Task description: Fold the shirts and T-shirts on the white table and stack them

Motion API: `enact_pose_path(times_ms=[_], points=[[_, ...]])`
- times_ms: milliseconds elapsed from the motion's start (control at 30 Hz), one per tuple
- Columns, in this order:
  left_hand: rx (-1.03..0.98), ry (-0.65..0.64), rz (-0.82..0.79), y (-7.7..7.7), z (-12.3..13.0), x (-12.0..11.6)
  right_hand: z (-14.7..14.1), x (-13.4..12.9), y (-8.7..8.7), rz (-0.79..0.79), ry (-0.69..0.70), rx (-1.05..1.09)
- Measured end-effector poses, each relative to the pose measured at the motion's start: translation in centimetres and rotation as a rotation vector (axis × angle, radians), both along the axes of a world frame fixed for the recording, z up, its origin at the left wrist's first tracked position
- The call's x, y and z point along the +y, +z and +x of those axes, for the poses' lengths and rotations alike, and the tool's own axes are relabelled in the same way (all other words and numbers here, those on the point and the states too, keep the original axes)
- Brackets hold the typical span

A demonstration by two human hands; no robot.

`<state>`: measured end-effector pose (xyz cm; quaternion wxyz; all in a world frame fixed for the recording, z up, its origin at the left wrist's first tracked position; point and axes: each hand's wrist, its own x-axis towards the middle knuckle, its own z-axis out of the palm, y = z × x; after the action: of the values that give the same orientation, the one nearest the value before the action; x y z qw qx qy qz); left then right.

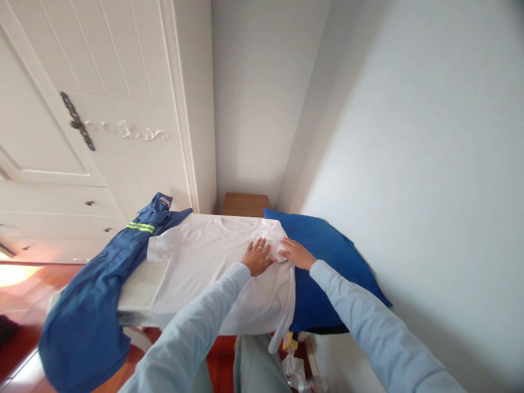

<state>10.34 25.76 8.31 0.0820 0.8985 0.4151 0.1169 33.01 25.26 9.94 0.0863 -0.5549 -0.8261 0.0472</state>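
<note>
A white short-sleeved T-shirt (204, 267) lies spread over the table, its neckline at the far edge. My left hand (257, 257) rests on its upper right part with the fingers spread; a ring shows on one finger. Just to the right, my right hand (298, 254) touches the shirt's right sleeve area, its fingers stretched out. The cloth looks bunched around that sleeve. A narrow strip of white fabric hangs over the near table edge, close to my legs.
Blue work clothing (98, 284) with a yellow reflective band hangs off the table's (141, 289) left end. Blue fabric (327, 262) lies to the right, against the wall. A white wardrobe (123, 82) stands at the left, and a brown wooden piece (245, 204) behind the table.
</note>
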Motion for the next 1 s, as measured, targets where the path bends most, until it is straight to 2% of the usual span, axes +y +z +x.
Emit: enact_pose_path(times_ms=[100,200,267,400,500,567,633,733,833,900,1000], points=[[0.028,0.012,-0.023,-0.5,-0.8,0.0,0.0,1.3,0.8,0.074,-0.017,0.074],[0.025,0.012,-0.014,-0.9,-1.2,-0.3,-1.3,3.6,1.8,0.128,-0.043,0.066],[0.009,0.017,0.002,-1.0,-1.1,-0.5,-2.4,5.2,1.9,0.114,-0.070,0.029],[-0.036,0.034,0.007,-0.9,-1.1,-0.8,-3.9,6.6,-0.4,0.029,-0.094,-0.065],[-0.094,0.085,-0.002,-0.6,-2.5,-0.3,-3.8,6.5,-2.8,0.078,-0.076,-0.084],[-0.152,0.184,0.029,-0.1,-4.8,0.3,-3.5,6.3,-3.7,0.121,-0.064,-0.091],[-0.186,0.355,0.085,0.9,-8.3,0.9,-3.3,6.3,-3.9,0.137,-0.058,-0.114],[-0.135,0.719,0.147,3.0,-15.1,1.9,-3.3,6.3,-3.8,0.142,-0.060,-0.153],[-0.092,0.956,0.154,5.4,-22.0,2.7,-3.4,6.3,-3.8,0.153,-0.065,-0.155],[-0.046,1.027,0.114,6.5,-25.7,3.4,-3.4,6.3,-3.9,0.165,-0.065,-0.148],[0.012,1.026,-0.024,7.2,-29.3,4.7,-3.5,6.4,-4.1,0.170,-0.067,-0.140]])
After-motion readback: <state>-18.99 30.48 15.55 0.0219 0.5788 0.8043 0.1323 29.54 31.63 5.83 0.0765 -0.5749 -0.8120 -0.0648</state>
